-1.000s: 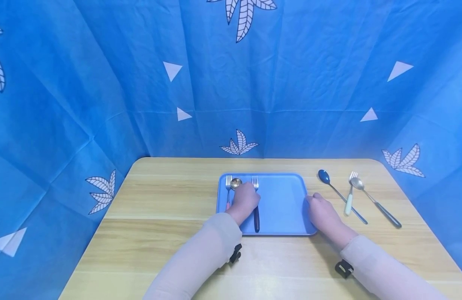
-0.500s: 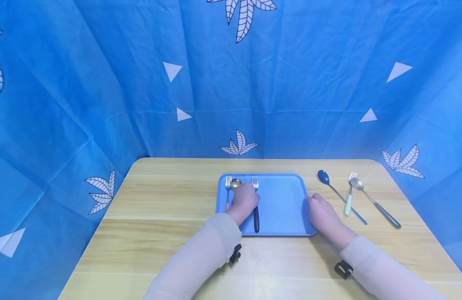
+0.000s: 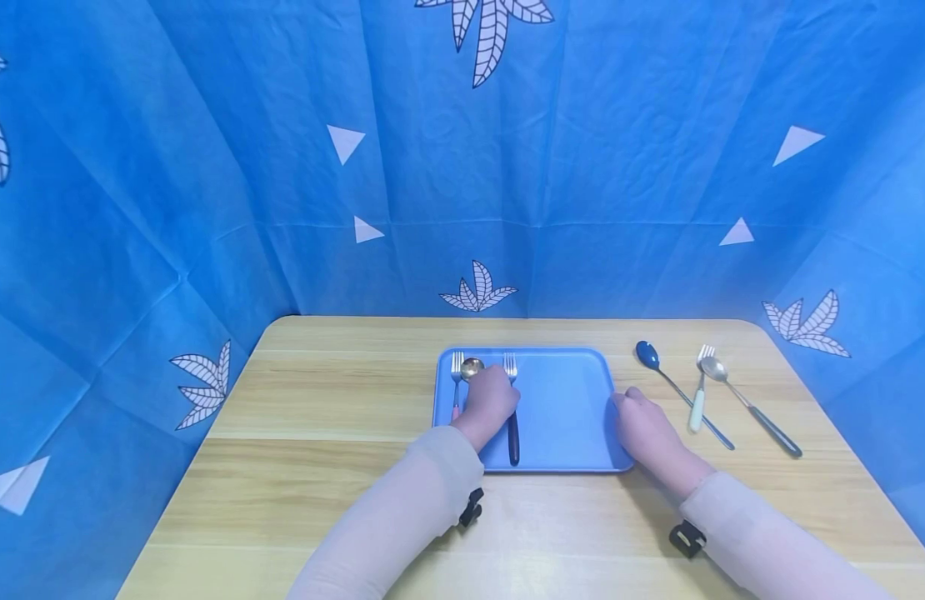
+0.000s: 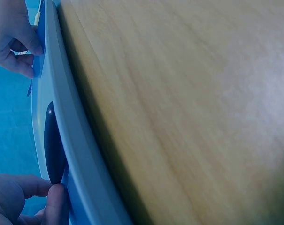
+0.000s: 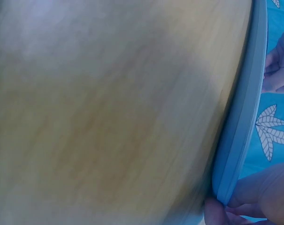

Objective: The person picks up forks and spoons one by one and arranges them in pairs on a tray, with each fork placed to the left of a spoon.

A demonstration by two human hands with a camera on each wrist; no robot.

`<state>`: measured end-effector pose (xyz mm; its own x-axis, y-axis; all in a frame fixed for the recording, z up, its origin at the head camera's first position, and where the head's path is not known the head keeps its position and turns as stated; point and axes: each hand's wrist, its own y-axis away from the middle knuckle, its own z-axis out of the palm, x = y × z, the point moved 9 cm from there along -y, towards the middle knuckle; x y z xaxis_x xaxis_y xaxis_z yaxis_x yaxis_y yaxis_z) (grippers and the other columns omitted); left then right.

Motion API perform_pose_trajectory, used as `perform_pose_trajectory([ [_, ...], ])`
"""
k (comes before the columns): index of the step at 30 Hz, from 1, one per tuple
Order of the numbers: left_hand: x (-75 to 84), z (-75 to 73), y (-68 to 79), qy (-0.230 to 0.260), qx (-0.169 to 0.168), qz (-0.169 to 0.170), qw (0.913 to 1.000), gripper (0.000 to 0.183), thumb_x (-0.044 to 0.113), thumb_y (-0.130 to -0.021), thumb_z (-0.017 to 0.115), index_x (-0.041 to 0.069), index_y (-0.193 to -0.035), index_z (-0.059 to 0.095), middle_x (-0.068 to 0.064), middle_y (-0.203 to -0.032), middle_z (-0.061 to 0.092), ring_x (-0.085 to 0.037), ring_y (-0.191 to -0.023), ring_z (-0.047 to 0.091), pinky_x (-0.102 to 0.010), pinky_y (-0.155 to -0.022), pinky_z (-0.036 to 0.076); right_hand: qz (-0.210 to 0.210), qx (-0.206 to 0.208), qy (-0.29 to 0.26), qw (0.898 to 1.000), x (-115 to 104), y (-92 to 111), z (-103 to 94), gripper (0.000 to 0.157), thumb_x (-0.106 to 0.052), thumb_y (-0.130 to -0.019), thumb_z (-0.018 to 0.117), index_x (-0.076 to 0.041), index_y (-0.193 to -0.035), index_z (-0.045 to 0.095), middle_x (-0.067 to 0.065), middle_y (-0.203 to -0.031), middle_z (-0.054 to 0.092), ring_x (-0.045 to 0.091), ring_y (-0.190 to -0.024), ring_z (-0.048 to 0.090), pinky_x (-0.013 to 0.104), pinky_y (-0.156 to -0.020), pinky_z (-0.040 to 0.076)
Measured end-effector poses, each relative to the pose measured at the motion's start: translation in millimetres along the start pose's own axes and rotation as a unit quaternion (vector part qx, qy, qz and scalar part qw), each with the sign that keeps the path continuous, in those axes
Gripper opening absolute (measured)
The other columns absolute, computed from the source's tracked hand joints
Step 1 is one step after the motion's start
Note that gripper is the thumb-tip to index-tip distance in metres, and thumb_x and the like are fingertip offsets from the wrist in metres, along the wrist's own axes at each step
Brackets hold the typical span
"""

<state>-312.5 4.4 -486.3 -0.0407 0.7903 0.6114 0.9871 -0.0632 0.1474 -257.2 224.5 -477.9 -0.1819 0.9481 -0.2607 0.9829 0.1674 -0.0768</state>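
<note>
My left hand [image 3: 489, 398] reaches over the blue tray [image 3: 571, 408] and pinches the dark handle of a fork [image 3: 513, 437]; in the left wrist view thumb and finger meet at that handle [image 4: 55, 145]. The fork lies lengthwise in the tray, tines toward the back. To its left are a gold-bowled spoon [image 3: 472, 367], its handle hidden by my hand, and a fork with a pink handle [image 3: 457, 375]. At the tray's right side my right hand [image 3: 646, 425] grips the rim; the right wrist view has fingers [image 5: 247, 192] on both sides of it.
Right of the tray, on the wooden table [image 3: 320, 467], lie a dark blue spoon [image 3: 647, 354], a fork with a pale green handle [image 3: 697, 410] crossing it, and a grey-handled spoon [image 3: 776, 431]. A blue patterned cloth [image 3: 462, 167] hangs behind and at both sides.
</note>
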Motion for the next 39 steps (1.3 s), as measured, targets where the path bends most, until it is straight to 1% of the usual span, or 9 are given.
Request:
perform_pose_trajectory([
  [6,-1.1,0.9,0.3,0.008,-0.005,-0.004,0.9999,0.032,0.008,-0.093,0.064,0.012,-0.063,0.054,0.001,-0.056,0.044,-0.012,-0.047,0.045,-0.025,-0.045,0.038,-0.001,0.0,-0.001,1.0,0.3,-0.6,0.8,0.019,0.008,-0.09,0.05,0.013,-0.104,0.063,0.016,-0.082,0.052,0.027,-0.063,0.057,0.041,-0.059,0.056],
  [11,1.1,-0.7,0.8,0.005,-0.002,0.007,1.0,0.038,0.011,-0.094,0.063,0.014,-0.06,0.048,0.002,-0.053,0.04,-0.011,-0.045,0.041,-0.025,-0.043,0.035,-0.001,0.003,-0.001,1.0,0.9,-1.1,0.8,0.02,0.008,-0.09,0.051,0.013,-0.105,0.063,0.016,-0.081,0.052,0.026,-0.062,0.056,0.04,-0.057,0.055],
  [15,1.4,-2.1,2.6,0.006,-0.001,0.009,0.9999,0.041,0.014,-0.095,0.062,0.015,-0.058,0.045,0.003,-0.051,0.038,-0.011,-0.044,0.04,-0.026,-0.043,0.034,-0.003,0.007,-0.002,1.0,0.7,-1.6,0.3,0.022,0.008,-0.089,0.052,0.014,-0.107,0.063,0.017,-0.082,0.052,0.026,-0.062,0.056,0.04,-0.057,0.055],
  [21,-0.2,-1.0,6.7,0.016,-0.012,0.003,0.9998,0.04,0.013,-0.096,0.061,0.015,-0.059,0.045,0.003,-0.052,0.038,-0.012,-0.044,0.04,-0.026,-0.044,0.034,-0.003,0.008,-0.003,1.0,0.4,-1.0,0.1,0.023,0.008,-0.089,0.052,0.015,-0.108,0.063,0.017,-0.082,0.052,0.026,-0.062,0.057,0.04,-0.057,0.055],
  [27,-0.8,-0.4,6.8,0.01,-0.011,0.002,0.9999,0.04,0.012,-0.095,0.061,0.015,-0.059,0.044,0.003,-0.052,0.038,-0.012,-0.045,0.041,-0.025,-0.045,0.034,-0.003,0.007,-0.003,1.0,0.1,-0.8,0.3,0.022,0.009,-0.089,0.051,0.014,-0.107,0.063,0.017,-0.082,0.052,0.026,-0.061,0.057,0.04,-0.056,0.055],
  [32,-1.9,0.0,5.8,0.016,-0.012,-0.001,0.9998,0.039,0.012,-0.095,0.061,0.015,-0.06,0.045,0.003,-0.053,0.038,-0.012,-0.045,0.041,-0.025,-0.044,0.033,-0.004,0.008,0.001,1.0,-1.3,-0.7,-1.4,0.021,0.008,-0.09,0.05,0.014,-0.106,0.063,0.017,-0.081,0.052,0.026,-0.061,0.056,0.039,-0.056,0.055],
  [37,-3.8,0.6,5.8,0.019,-0.016,-0.005,0.9997,0.039,0.015,-0.096,0.063,0.014,-0.06,0.046,0.003,-0.052,0.038,-0.012,-0.044,0.041,-0.025,-0.043,0.033,-0.005,0.007,0.002,1.0,-0.6,-0.9,-1.1,0.021,0.008,-0.091,0.05,0.014,-0.106,0.063,0.017,-0.081,0.051,0.025,-0.061,0.056,0.039,-0.055,0.054],
  [39,-4.2,0.4,5.5,0.013,-0.017,-0.001,0.9998,0.04,0.016,-0.096,0.062,0.014,-0.06,0.045,0.003,-0.052,0.037,-0.012,-0.044,0.04,-0.025,-0.042,0.033,-0.002,0.003,0.001,1.0,0.1,-1.0,-0.5,0.022,0.008,-0.091,0.049,0.014,-0.107,0.063,0.016,-0.082,0.051,0.025,-0.061,0.056,0.039,-0.056,0.054],
])
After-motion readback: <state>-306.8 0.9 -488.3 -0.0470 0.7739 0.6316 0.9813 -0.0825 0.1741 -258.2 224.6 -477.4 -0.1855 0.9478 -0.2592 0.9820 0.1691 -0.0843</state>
